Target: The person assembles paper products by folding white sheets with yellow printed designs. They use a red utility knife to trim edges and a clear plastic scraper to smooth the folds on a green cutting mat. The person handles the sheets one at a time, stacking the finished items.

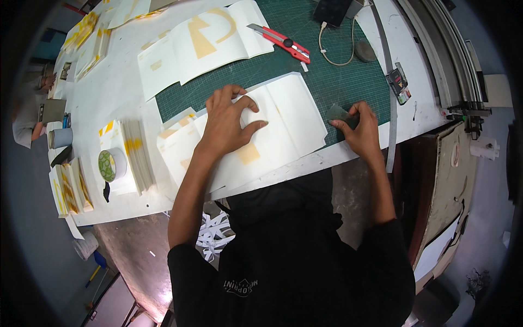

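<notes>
A folded white printed sheet [283, 117] with pale yellow shapes lies at the table's near edge, partly over a green cutting mat [348, 60]. My left hand [229, 117] rests on it, fingers curved and apart, with nothing in them. Just right of the sheet, my right hand [362, 133] pinches a small dark greenish flat piece [338, 113] between thumb and fingers. Its kind is not clear. Beyond the sheet, a red utility knife [283, 42] lies with its blade pointing left, partly over another white printed sheet [210, 46].
Stacks of yellow-marked folded sheets [139, 155] stand at the left, with a round green-topped container [111, 165] on one. A dark device with a cable [332, 11] and a round grey object [365, 52] sit far right. A metal strip [389, 82] edges the mat. Another person [27, 109] is far left.
</notes>
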Available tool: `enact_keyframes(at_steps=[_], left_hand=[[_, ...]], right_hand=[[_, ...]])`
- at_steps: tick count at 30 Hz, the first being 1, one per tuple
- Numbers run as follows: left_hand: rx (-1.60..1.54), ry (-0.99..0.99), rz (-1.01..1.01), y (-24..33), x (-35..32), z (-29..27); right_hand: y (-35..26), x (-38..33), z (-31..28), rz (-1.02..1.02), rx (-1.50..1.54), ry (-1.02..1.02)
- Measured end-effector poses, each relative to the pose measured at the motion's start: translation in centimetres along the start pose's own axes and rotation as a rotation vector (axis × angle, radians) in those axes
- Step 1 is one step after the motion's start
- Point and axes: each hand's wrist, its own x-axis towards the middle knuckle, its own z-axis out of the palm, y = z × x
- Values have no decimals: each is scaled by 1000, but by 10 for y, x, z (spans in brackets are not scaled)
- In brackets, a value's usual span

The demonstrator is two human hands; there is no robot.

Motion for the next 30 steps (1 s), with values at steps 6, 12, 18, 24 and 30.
enact_keyframes(at_steps=[6, 12, 18, 24, 30], left_hand=[[-40, -66, -39, 0, -3, -4], [-16, -42, -8, 1, -3, -4], [-5, -35, -10, 1, 0, -3], [-12, -37, -27, 1, -6, 1], [20, 19, 14, 5, -8, 0]], right_hand=[[-43, -16, 32, -479, 212, -59], [-84, 61, 79, -799, 39, 78], [-99, 108, 76, -817, 98, 36], [-54, -20, 38, -819, 17, -152], [12, -34, 12, -594, -69, 125]])
